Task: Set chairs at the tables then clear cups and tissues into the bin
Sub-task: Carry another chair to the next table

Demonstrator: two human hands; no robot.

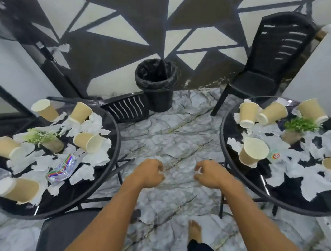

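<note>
Left hand (151,173) fingers (160,168) loosely curled, empty, right hand (212,174) perhaps pinching white scrap (198,171)

both arms out over marble floor (161,129) between two round glass tables. left hand (150,173) loosely curled, nothing in it; right hand (210,173) curled, white speck at fingertips, can't tell what. cups (88,142) and torn tissues (95,157) litter left table (72,195) and right table (285,197). lined bin (158,82) at wall, black chair (270,56) right of it
</note>
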